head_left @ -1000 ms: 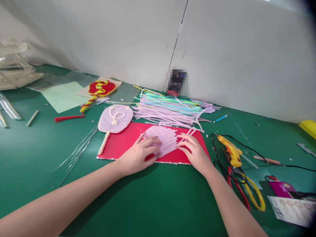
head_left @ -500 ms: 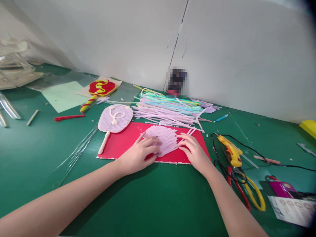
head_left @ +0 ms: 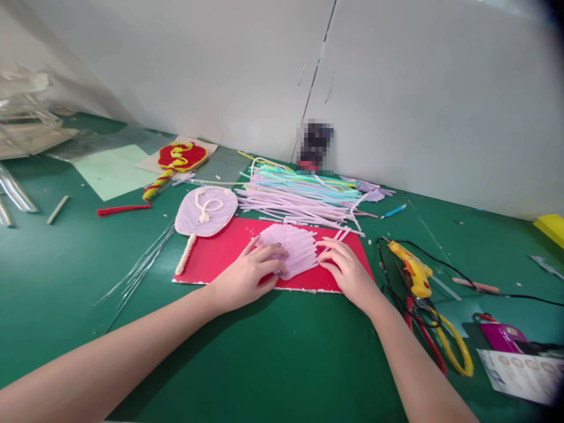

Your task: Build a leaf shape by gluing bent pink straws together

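A leaf-shaped panel of lilac pipe cleaners (head_left: 296, 249), laid side by side in slanting rows, lies on a red board (head_left: 215, 255). My left hand (head_left: 249, 273) rests over the panel's left part, fingers apart and pressing on it. At its right edge, my right hand (head_left: 346, 264) has thumb and fingers bent together around the ends of the pipe cleaners; the fingertips partly hide them. A few loose lilac strips (head_left: 341, 235) stick out behind the right fingers. Left of the panel, a finished-looking lilac fan (head_left: 214, 220) with a cream twisted handle overlaps the board.
Behind the board lies a heap of pastel pipe cleaners (head_left: 299, 191). On the right are a yellow glue gun (head_left: 412, 267) with its black cord, and red-and-yellow-handled pliers (head_left: 453, 346). Thin wires (head_left: 141, 267) and a red-and-yellow fan (head_left: 183, 157) lie to the left.
Almost nothing differs. Both hands stay at the lilac panel, with only a very slight shift of the right fingers.
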Demonstrator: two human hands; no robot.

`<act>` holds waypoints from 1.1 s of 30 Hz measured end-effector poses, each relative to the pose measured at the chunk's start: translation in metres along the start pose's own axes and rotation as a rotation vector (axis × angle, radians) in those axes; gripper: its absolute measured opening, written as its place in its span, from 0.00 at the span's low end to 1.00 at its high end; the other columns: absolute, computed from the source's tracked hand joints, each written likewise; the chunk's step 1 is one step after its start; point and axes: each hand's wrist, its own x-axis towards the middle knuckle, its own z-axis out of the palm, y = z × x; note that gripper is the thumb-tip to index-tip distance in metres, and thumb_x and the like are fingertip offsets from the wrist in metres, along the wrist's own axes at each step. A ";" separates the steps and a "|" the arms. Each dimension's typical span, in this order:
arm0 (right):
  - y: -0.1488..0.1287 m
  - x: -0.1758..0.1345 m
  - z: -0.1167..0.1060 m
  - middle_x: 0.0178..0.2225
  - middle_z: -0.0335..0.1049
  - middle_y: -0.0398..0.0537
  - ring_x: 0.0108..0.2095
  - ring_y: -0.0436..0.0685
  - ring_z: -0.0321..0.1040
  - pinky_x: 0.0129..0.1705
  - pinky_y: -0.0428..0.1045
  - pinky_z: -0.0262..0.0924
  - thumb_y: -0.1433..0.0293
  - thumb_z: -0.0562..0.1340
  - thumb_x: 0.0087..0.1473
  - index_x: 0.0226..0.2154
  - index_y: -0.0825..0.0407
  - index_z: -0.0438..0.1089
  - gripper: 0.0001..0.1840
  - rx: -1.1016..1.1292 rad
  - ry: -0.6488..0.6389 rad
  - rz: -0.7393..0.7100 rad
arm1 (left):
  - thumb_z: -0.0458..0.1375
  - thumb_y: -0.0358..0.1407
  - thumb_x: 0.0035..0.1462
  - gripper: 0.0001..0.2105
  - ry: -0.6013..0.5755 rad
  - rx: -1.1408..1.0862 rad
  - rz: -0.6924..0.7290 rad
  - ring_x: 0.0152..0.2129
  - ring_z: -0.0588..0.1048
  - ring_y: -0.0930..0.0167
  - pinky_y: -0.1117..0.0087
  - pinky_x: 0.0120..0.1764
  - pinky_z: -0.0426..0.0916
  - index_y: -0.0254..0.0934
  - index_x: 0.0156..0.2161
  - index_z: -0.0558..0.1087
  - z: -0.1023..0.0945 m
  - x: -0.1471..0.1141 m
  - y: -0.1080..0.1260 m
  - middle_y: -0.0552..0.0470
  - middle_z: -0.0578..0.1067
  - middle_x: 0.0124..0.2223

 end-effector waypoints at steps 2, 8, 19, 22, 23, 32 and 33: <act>0.001 0.000 0.000 0.51 0.66 0.51 0.58 0.60 0.57 0.57 0.62 0.56 0.72 0.54 0.60 0.33 0.48 0.65 0.07 -0.004 -0.003 -0.002 | 0.50 0.29 0.59 0.10 -0.002 0.004 -0.001 0.55 0.64 0.69 0.55 0.62 0.42 0.42 0.40 0.72 0.000 0.000 0.000 0.51 0.69 0.54; 0.001 0.000 0.001 0.51 0.65 0.51 0.58 0.59 0.56 0.57 0.61 0.56 0.73 0.54 0.60 0.33 0.48 0.65 0.06 -0.015 -0.008 0.002 | 0.49 0.29 0.59 0.10 -0.011 -0.001 -0.008 0.56 0.63 0.69 0.54 0.62 0.43 0.43 0.40 0.71 0.000 0.000 0.000 0.51 0.69 0.54; 0.002 0.000 0.000 0.51 0.66 0.51 0.57 0.59 0.58 0.57 0.60 0.57 0.72 0.54 0.59 0.33 0.49 0.66 0.07 -0.039 0.006 0.001 | 0.49 0.29 0.59 0.10 -0.011 -0.010 0.001 0.56 0.63 0.69 0.54 0.62 0.43 0.42 0.40 0.71 0.000 0.000 0.000 0.51 0.69 0.54; 0.001 0.000 0.000 0.51 0.67 0.51 0.57 0.59 0.59 0.56 0.61 0.57 0.72 0.54 0.59 0.33 0.49 0.66 0.07 -0.053 0.014 -0.004 | 0.50 0.29 0.58 0.10 -0.014 -0.012 -0.004 0.56 0.63 0.69 0.55 0.62 0.43 0.43 0.40 0.71 0.000 0.000 0.000 0.51 0.69 0.54; 0.001 0.000 0.000 0.51 0.67 0.51 0.57 0.60 0.59 0.56 0.61 0.57 0.72 0.54 0.59 0.33 0.49 0.66 0.07 -0.056 0.015 -0.005 | 0.50 0.29 0.58 0.10 -0.012 -0.013 -0.003 0.56 0.63 0.69 0.55 0.62 0.43 0.43 0.40 0.71 0.000 0.000 0.000 0.52 0.69 0.54; 0.000 0.001 0.000 0.51 0.66 0.52 0.57 0.60 0.59 0.56 0.61 0.56 0.72 0.54 0.60 0.33 0.49 0.67 0.07 -0.055 0.020 0.002 | 0.50 0.29 0.58 0.10 -0.020 -0.011 0.001 0.56 0.63 0.70 0.55 0.62 0.42 0.43 0.40 0.71 0.000 0.000 0.000 0.52 0.69 0.54; 0.000 0.000 0.000 0.51 0.67 0.52 0.57 0.60 0.59 0.57 0.61 0.56 0.71 0.54 0.60 0.33 0.49 0.67 0.07 -0.049 0.019 0.007 | 0.50 0.29 0.58 0.10 -0.020 -0.010 0.002 0.56 0.63 0.70 0.54 0.62 0.42 0.43 0.40 0.71 0.000 0.000 -0.001 0.52 0.69 0.54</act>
